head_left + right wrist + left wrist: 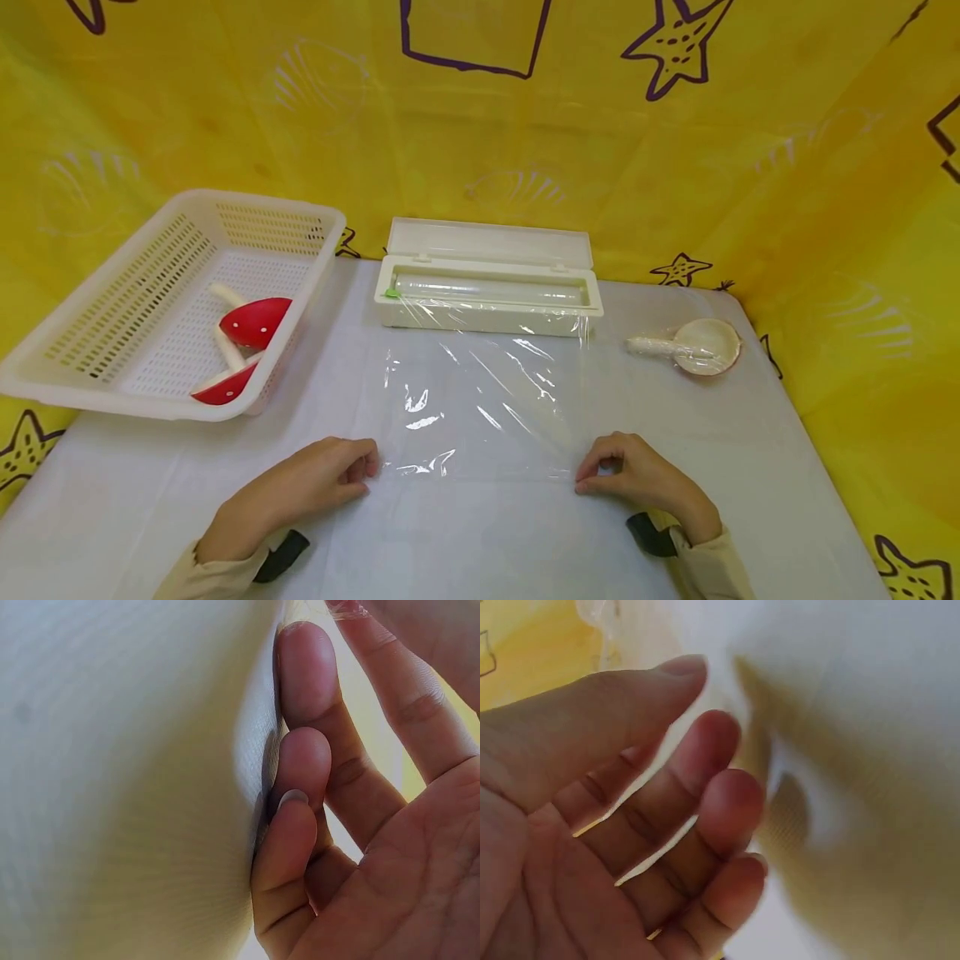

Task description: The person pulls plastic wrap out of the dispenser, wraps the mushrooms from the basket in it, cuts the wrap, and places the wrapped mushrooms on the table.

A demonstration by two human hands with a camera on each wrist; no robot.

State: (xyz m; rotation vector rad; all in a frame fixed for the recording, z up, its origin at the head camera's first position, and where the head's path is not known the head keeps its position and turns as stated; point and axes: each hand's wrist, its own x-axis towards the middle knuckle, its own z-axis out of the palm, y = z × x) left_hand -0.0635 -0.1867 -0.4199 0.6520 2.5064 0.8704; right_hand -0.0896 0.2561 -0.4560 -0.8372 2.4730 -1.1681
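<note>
A sheet of clear cling film (480, 408) stretches toward me from a roll in a white dispenser box (487, 318) with its lid raised. My left hand (315, 479) is at the sheet's near left corner, thumb and forefinger pinching its edge; in the left wrist view the thumb (645, 694) hides the forefinger's tip. At the near right corner my right hand (637, 471) pinches the film between thumb and forefinger. Its other fingers (307, 675) curl against the white tabletop in the right wrist view.
On the left stands a white perforated basket (161, 408) holding two red, white-dotted spoons (257, 323) with pale handles. A film-wrapped spoon (708, 346) lies at the right. The white table (480, 550) backs onto a yellow patterned cloth (480, 125).
</note>
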